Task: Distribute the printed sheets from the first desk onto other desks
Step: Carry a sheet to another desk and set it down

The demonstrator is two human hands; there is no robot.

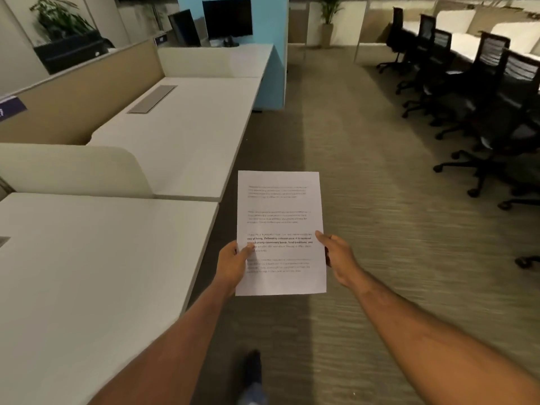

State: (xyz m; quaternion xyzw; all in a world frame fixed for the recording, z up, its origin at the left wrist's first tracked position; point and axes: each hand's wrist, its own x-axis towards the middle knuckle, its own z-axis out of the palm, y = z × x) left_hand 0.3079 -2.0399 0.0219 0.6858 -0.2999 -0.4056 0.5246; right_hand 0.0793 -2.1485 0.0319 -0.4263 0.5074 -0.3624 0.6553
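Grip-wise: left grip (233, 263) and right grip (336, 254) both pinch the printed sheets (280, 217) by their side edges, out over the carpet (365, 171) just beside the near counter (87, 258). I'd slide one page off and lay it flat, well in from the edge

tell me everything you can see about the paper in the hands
The paper is white, portrait, flat and uncreased, printed with four short blocks of black text, one partly bold, too blurred to read. It is held in the air over the carpeted aisle beside the white desks. The left hand pinches its left edge, the right hand its right edge. One sheet or several: cannot tell.
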